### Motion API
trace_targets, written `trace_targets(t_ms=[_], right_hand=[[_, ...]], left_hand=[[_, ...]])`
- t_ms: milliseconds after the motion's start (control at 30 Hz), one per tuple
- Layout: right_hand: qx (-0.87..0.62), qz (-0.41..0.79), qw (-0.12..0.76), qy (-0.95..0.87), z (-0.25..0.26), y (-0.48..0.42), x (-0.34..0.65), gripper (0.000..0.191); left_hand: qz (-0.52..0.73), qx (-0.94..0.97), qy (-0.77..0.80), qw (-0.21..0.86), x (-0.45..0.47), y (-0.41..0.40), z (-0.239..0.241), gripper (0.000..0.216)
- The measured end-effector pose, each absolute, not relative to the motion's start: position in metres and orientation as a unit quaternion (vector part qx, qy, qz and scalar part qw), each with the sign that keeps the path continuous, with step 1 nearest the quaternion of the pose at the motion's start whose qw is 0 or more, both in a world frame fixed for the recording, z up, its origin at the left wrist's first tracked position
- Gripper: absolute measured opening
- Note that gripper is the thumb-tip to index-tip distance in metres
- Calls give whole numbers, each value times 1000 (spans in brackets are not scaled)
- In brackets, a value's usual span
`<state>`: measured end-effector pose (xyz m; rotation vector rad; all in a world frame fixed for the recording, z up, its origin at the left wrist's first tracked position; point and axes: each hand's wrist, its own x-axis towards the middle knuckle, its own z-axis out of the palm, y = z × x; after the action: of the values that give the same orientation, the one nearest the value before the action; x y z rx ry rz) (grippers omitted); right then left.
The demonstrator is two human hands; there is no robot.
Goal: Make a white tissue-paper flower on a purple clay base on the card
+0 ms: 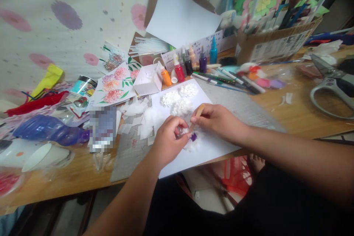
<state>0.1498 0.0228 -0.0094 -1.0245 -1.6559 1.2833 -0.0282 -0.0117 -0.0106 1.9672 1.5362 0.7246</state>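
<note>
My right hand (218,120) pinches a thin wooden stick (197,115) and points its lower end at a purple dab (193,136) on a white tissue flower (190,143). My left hand (168,141) is closed, its fingertips pressed on that same flower. The flower lies on a white sheet of paper (210,147) at the table's near edge. Three more fluffy white tissue flowers (179,99) sit on the far part of the sheet.
Small paint bottles (188,65) stand in a row behind the sheet, with pens (229,78) to their right. Large scissors (332,83) lie at the far right. Flower pictures (113,88), a blue plastic bottle (49,129) and tissue scraps (135,118) crowd the left.
</note>
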Motion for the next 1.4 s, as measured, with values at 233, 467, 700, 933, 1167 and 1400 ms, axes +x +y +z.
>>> trace_targets(t_ms=[233,467,700,933,1167,1400], right_hand=[[-419,540,416,-600,0,16,162,28],[-444,580,451,-512,-4,16,181,29],[-463,539,430,-557,-4,12,183,31],[-462,537,414,-572,-5,12,186,30],[-448,512,410,-607,2,9,184,31],[-394,507,372,-670,5,11,172,27]], left_hand=[[289,727,579,229,-42,-18,-4,13],[218,667,711,43,-121,13,20,14],[126,699,696,101,-127,38,13,32],[99,677,719,127,-129,37,13,19],[170,678,697,159,-120,31,32,11],[249,710,620,225,-77,5,53,12]])
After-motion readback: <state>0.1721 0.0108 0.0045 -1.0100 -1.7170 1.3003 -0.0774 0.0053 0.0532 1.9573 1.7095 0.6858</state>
